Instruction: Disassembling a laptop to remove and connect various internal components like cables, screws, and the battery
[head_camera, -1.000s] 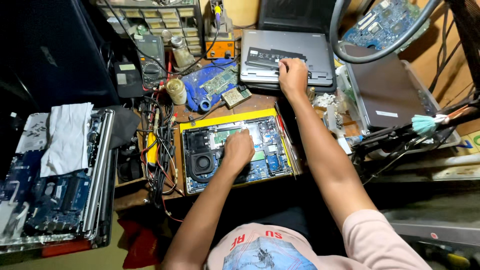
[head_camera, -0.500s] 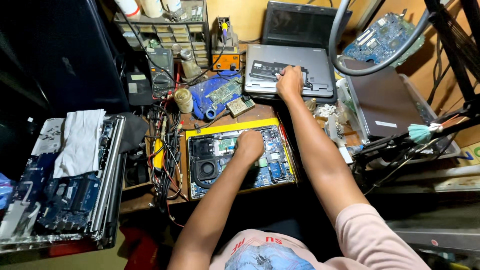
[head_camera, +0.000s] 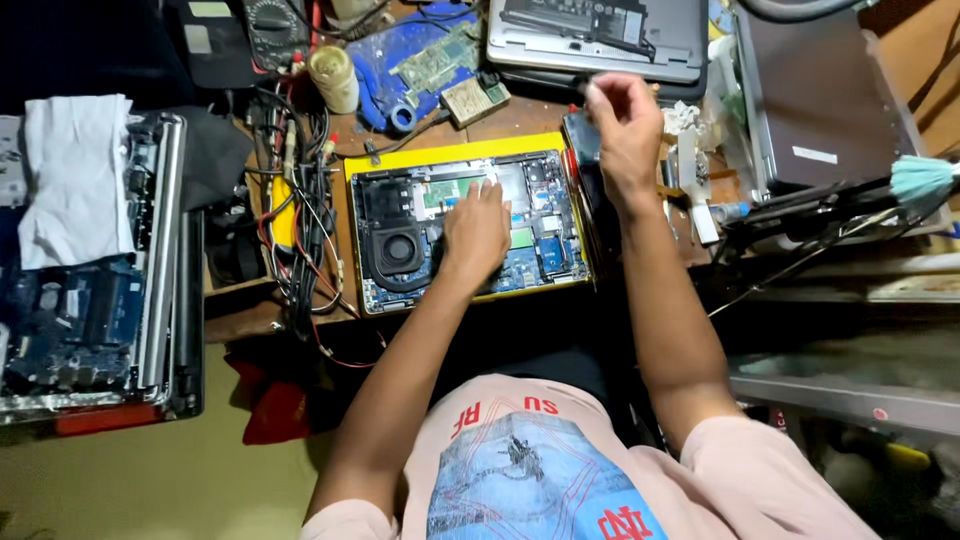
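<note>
The right hand (head_camera: 625, 125) has left the grey laptop (head_camera: 590, 40); left hand (head_camera: 477, 232) stays.

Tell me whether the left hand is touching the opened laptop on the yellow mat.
Touching. The head view shows the left hand lying flat on the exposed boards of the opened laptop, fingers spread over its upper middle, with no gap visible.

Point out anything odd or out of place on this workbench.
The opened laptop with exposed fan and boards lies under the left hand. A white cloth is draped over another stripped laptop chassis; black and red wires sprawl in a tangle.
</note>
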